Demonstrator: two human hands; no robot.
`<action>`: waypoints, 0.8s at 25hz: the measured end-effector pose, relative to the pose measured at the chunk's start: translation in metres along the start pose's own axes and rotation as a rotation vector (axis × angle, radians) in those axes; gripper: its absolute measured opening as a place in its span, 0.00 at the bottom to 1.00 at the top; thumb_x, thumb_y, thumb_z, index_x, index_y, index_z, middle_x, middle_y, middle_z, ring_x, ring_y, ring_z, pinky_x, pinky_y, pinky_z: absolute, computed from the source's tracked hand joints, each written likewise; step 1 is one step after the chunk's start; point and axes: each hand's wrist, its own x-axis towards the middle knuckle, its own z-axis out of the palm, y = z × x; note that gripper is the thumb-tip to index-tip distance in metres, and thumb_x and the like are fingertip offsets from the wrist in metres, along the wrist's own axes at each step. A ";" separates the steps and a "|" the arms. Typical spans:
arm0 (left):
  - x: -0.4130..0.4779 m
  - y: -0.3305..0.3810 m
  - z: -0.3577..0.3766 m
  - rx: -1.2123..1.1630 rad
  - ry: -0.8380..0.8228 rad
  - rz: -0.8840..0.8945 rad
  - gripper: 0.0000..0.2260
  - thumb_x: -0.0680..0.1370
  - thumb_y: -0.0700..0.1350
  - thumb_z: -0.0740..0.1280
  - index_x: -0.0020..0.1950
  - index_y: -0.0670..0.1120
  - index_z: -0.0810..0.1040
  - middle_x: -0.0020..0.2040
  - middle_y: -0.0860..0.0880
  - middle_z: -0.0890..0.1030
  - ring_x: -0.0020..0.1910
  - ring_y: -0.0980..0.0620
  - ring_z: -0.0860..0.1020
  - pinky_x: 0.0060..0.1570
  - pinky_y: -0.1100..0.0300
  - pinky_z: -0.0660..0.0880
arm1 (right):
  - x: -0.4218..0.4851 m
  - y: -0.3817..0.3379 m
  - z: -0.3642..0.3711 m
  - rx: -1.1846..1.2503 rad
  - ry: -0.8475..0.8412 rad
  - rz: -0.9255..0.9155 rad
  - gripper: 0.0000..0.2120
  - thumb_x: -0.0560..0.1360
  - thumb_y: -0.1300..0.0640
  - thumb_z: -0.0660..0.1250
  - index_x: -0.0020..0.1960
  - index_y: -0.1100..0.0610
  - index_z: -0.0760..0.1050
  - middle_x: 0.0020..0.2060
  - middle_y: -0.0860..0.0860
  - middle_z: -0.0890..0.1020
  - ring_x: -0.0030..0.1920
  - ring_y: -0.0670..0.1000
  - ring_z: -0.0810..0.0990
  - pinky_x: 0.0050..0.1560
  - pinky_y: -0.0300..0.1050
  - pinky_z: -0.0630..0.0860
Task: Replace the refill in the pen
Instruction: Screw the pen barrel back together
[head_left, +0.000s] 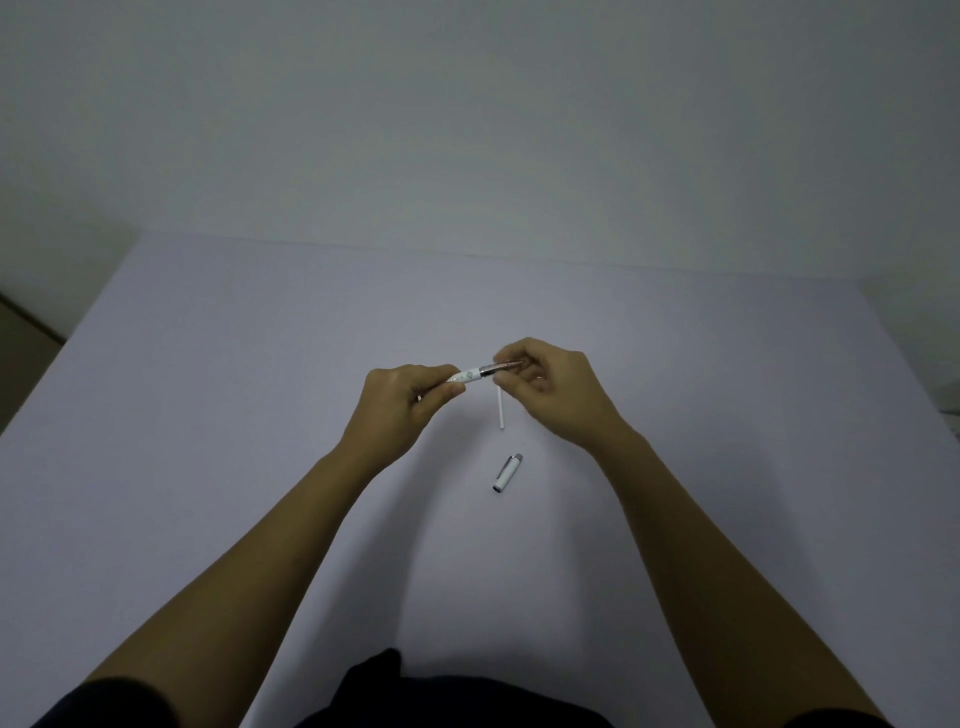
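Both hands hold a white pen (470, 375) level above the table, between them. My left hand (402, 402) grips the white barrel end. My right hand (550, 387) pinches the pinkish metallic front section with thumb and fingertips. A thin white refill (502, 410) lies on the table just below my right hand, pointing toward me; its upper end is hidden by my fingers. The white pen cap (507, 473) with a silver end lies on the table nearer to me, apart from both hands.
The pale lilac table (218, 415) fills the lower view and meets a plain wall at the back. Its left edge drops off at the far left. My dark clothing shows at the bottom edge.
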 end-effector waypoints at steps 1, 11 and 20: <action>0.000 0.000 0.000 -0.004 0.002 0.005 0.06 0.76 0.46 0.66 0.48 0.48 0.82 0.26 0.55 0.70 0.28 0.56 0.69 0.31 0.72 0.63 | 0.000 0.000 -0.001 -0.009 -0.002 -0.014 0.01 0.74 0.56 0.68 0.45 0.51 0.78 0.34 0.44 0.81 0.35 0.39 0.81 0.39 0.26 0.74; -0.001 0.003 0.001 -0.026 0.027 0.022 0.06 0.76 0.46 0.67 0.49 0.49 0.82 0.25 0.59 0.69 0.32 0.61 0.72 0.32 0.74 0.64 | -0.001 0.002 -0.008 0.037 0.006 -0.035 0.04 0.74 0.56 0.68 0.49 0.51 0.77 0.39 0.50 0.83 0.39 0.44 0.83 0.43 0.32 0.78; -0.002 0.008 0.003 -0.031 0.027 0.020 0.06 0.76 0.46 0.67 0.49 0.47 0.82 0.27 0.53 0.72 0.31 0.60 0.72 0.32 0.73 0.64 | 0.000 0.001 -0.009 -0.025 -0.017 -0.056 0.02 0.74 0.52 0.67 0.46 0.50 0.76 0.37 0.48 0.81 0.38 0.47 0.81 0.40 0.36 0.77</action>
